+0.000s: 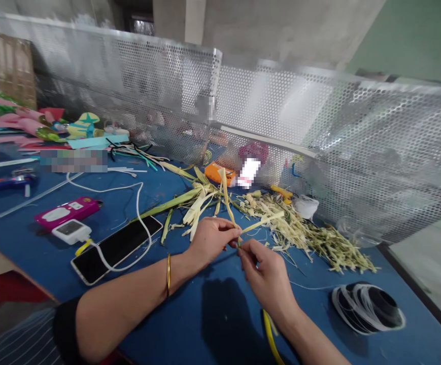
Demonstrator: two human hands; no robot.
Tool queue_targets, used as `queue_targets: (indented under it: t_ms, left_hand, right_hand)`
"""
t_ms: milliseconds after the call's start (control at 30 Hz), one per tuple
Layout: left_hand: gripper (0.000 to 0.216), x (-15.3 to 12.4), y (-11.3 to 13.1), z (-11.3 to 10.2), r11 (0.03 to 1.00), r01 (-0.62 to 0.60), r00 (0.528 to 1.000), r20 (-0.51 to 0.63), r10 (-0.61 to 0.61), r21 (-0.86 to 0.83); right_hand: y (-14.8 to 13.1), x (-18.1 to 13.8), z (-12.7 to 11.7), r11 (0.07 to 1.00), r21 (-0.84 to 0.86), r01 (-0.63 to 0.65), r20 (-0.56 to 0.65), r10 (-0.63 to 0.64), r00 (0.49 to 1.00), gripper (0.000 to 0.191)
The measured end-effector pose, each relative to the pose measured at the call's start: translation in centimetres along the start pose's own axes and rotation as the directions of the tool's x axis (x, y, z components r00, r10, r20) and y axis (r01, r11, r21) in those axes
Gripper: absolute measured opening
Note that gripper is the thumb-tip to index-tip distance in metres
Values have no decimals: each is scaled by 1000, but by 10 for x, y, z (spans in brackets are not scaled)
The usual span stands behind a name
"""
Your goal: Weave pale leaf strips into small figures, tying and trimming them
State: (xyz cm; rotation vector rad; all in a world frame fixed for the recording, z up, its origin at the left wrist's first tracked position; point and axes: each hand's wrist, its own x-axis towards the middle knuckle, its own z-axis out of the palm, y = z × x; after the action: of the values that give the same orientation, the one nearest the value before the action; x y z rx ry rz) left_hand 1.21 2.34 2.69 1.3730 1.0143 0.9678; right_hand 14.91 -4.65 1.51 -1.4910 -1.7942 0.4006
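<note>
My left hand (209,239) and my right hand (266,276) meet above the blue table (212,314), both pinching pale yellow-green leaf strips (228,203) at one spot. One strip rises from my left fingers, another (264,222) runs out to the right. Behind my hands lies a bundle of long green and pale leaves (190,200). To its right spreads a heap of shredded leaf scraps (311,235). A gold bangle sits on my left wrist.
A black phone (115,248) on a white cable, a white charger block (71,230) and a pink device (68,210) lie at left. A spool of thin cord (368,306) sits at right. A perforated metal screen (281,116) walls the table's far side. Coloured craft pieces (33,124) lie far left.
</note>
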Motion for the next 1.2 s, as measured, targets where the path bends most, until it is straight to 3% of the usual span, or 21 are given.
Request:
queue_targets:
  t_ms: [133, 267, 367, 433, 600, 700, 867, 967, 1033, 1100, 1200]
  left_hand:
    - [12, 0, 2, 0, 998, 28, 999, 22, -27, -50]
    - [17, 0, 9, -4, 977, 142, 985, 115, -125, -156]
    - [23, -1, 11, -5, 961, 207, 964, 206, -168, -181]
    - [26, -2, 11, -5, 960, 224, 953, 244, -180, -168]
    - [23, -6, 8, -1, 965, 245, 943, 254, -215, -92]
    - [12, -8, 8, 4, 970, 228, 951, 233, -204, -84]
    - [7, -10, 10, 6, 973, 225, 955, 209, -210, -48]
    - [8, -9, 11, 4, 965, 252, 952, 196, -234, -69]
    - [8, -9, 11, 4, 964, 245, 959, 172, -225, -104]
    - [8, -8, 10, 3, 962, 238, 964, 153, -217, -133]
    - [8, -8, 8, 4, 953, 238, 964, 164, -208, -188]
  right_hand:
    - [0, 0, 4, 997, 78, -14, 9, 13, 1000, 26]
    - [6, 9, -2, 942, 303, -144, -17, 156, 988, 36]
    - [10, 17, -7, 759, 596, -263, -55, 365, 929, 33]
    - [13, 19, -9, 624, 721, -301, -15, 449, 894, 35]
    - [14, 19, -6, 481, 815, -323, 76, 465, 882, 34]
    - [13, 18, -1, 511, 806, -299, 54, 440, 896, 32]
    - [13, 17, -1, 655, 714, -247, -45, 395, 918, 33]
    - [17, 18, -10, 840, 493, -227, -134, 331, 934, 39]
    - [20, 19, -17, 915, 340, -218, -185, 292, 938, 42]
    - [21, 20, -23, 919, 327, -223, -142, 281, 949, 42]
    - [17, 22, -26, 885, 391, -252, 56, 251, 966, 42]
